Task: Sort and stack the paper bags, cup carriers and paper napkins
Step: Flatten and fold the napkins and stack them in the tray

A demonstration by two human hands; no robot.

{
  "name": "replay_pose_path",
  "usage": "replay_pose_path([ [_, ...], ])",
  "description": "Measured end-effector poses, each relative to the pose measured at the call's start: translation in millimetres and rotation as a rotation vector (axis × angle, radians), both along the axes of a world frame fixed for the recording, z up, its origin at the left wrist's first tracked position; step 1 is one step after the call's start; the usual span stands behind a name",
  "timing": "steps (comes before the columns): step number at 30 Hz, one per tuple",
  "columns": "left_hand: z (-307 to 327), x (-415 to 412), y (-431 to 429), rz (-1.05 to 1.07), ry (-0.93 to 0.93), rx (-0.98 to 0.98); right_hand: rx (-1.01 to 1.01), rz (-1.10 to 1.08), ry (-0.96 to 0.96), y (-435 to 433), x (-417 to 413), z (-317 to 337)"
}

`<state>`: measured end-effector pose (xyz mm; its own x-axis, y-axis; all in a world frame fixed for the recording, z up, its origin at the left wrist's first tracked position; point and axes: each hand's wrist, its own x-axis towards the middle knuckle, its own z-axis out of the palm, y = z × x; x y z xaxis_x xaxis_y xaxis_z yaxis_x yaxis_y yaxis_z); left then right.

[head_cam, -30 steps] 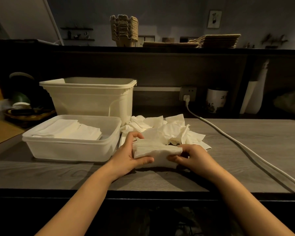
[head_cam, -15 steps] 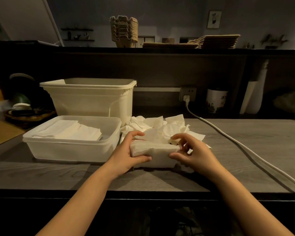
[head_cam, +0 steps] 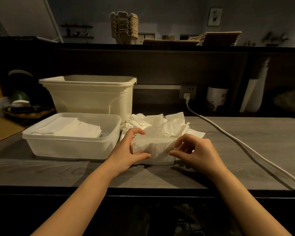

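A squared-up wad of white paper napkins (head_cam: 154,150) rests on the grey counter just in front of me. My left hand (head_cam: 126,150) clasps its left end, thumb in front and fingers over the top. My right hand (head_cam: 197,153) touches its right end with the fingers spread and curled. Behind the wad lies a loose heap of napkins (head_cam: 162,124). A shallow translucent tub (head_cam: 66,147) on the left holds flat napkin stacks (head_cam: 70,128). On the upper shelf stand stacked cup carriers (head_cam: 124,27) and flat paper bags (head_cam: 213,38).
A tall cream bin (head_cam: 92,97) stands behind the tub. A white cable (head_cam: 242,143) runs from a wall socket (head_cam: 187,91) across the counter's right side. A white pot (head_cam: 215,98) sits at the back right, and a basket of items (head_cam: 26,113) at far left.
My right hand has loosened from the wad's right end and lifted its fingers, shifting slightly along it. My left hand keeps its hold. The wad has barely moved.
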<state>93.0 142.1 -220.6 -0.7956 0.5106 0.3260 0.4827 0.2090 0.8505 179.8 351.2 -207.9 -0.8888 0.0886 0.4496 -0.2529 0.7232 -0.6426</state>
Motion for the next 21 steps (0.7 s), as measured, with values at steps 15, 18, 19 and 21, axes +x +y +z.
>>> replay_pose_path([
  [15, 3.5, 6.5, 1.4, 0.019, 0.047, 0.001, -0.002, -0.029, 0.051, -2.3, 1.4, 0.8],
  [18, 2.7, 6.5, 1.1, 0.037, 0.037, -0.009, -0.019, -0.033, 0.044, -1.8, 1.1, 0.7],
  [19, 2.7, 6.6, 1.0, 0.036, 0.032, -0.008, -0.028, -0.036, 0.038, -1.6, 0.7, 0.7],
  [21, 3.1, 6.9, 1.1, 0.029, 0.025, -0.006, -0.048, -0.046, 0.021, -0.9, -0.6, 0.4],
])
